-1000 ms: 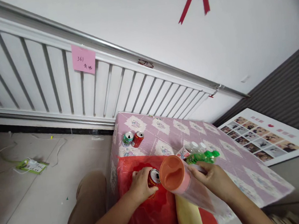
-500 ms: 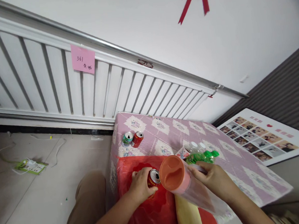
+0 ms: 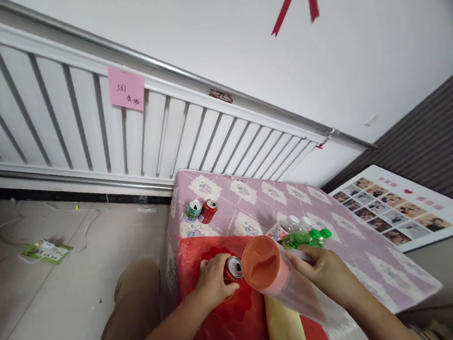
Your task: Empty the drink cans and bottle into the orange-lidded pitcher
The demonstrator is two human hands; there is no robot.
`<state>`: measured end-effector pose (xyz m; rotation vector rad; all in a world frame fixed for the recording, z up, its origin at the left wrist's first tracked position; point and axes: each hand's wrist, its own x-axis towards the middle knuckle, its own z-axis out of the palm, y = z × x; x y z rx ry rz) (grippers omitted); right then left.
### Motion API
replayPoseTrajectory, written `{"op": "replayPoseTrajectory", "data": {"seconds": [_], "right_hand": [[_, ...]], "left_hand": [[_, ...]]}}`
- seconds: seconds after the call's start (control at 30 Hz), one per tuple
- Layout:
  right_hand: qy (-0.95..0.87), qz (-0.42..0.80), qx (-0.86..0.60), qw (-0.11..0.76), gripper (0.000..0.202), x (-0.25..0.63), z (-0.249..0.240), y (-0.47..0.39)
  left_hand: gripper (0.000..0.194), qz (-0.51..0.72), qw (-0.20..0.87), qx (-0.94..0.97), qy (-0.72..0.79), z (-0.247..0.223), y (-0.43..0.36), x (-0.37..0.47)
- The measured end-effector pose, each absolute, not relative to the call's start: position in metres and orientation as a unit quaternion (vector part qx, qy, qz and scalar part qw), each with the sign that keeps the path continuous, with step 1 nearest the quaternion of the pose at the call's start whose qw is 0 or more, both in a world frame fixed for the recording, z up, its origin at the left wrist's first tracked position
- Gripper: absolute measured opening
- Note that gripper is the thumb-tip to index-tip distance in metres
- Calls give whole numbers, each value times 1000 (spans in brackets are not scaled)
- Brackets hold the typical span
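Observation:
My left hand (image 3: 211, 284) is wrapped round a red drink can (image 3: 234, 271), whose top with its opened tab faces up over the red cloth. By its handle, my right hand (image 3: 318, 268) holds a clear plastic pitcher (image 3: 301, 296) with an orange lid (image 3: 260, 264). The pitcher is tilted, its lid end toward the can, and the two lie very close in view; whether they touch I cannot tell. Any liquid between them is not visible. Under the pitcher lies a pale yellow item (image 3: 283, 326), partly hidden.
A green can (image 3: 192, 211) and another red can (image 3: 208, 211) stand on the patterned tablecloth (image 3: 274, 195). Green-capped bottles (image 3: 306, 238) lie beyond the pitcher. A white radiator (image 3: 191, 125) runs behind the table. A power strip (image 3: 48, 252) is on the floor at left.
Both hands, the can and the tilted pitcher keep almost the same places. Only a very slight shift of the camera view shows.

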<state>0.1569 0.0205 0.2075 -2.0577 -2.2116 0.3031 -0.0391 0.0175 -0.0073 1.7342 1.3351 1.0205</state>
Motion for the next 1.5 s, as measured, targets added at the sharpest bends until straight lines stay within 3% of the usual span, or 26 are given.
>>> {"op": "replayPoseTrajectory", "data": {"seconds": [1.5], "right_hand": [[-737,86,-667,70,40,155,209,20]], "left_hand": [[65,373,366,674,521,3,16,-42]]}}
